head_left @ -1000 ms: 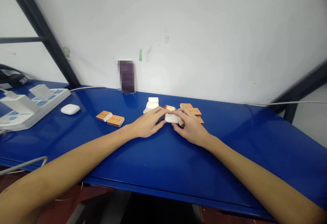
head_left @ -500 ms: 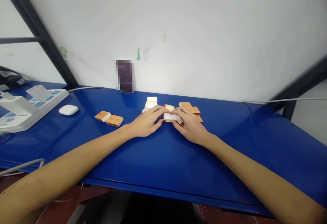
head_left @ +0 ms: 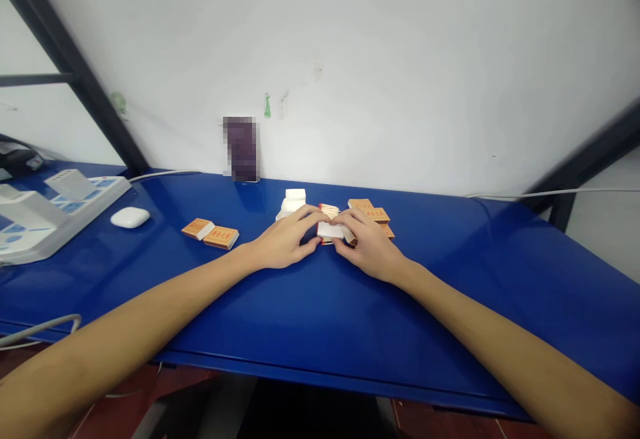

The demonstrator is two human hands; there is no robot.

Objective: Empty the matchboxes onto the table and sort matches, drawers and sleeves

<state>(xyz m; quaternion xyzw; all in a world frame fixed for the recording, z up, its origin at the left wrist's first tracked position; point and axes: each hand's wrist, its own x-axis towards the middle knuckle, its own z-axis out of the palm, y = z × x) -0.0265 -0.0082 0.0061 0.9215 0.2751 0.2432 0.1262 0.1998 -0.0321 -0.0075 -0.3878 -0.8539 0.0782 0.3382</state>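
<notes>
My left hand (head_left: pixel 286 239) and my right hand (head_left: pixel 373 244) meet at the middle of the desk, fingers curved around a small white matchbox tray (head_left: pixel 330 231). The left thumb and fingers are at its left end, the right ones at its right end. Wooden matches (head_left: pixel 329 209) with red heads stick out behind the tray, and a few show below its front edge. What lies inside the tray is hidden. Beyond my left hand sit white box pieces (head_left: pixel 295 197). Orange matchboxes (head_left: pixel 379 215) lie just behind my right hand, partly covered by it.
Two orange matchboxes (head_left: pixel 221 236) rest left of my hands on the blue desk (head_left: pixel 310 319). Farther left are a white earphone case (head_left: pixel 130 217) and a power strip (head_left: pixel 65 225) with plugs. A blurred dark rectangle (head_left: pixel 243 149) stands against the wall.
The white tray has tilted slightly and shows more of its flat white face. Both hands keep nearly the same grip; the whole view has shifted a little.
</notes>
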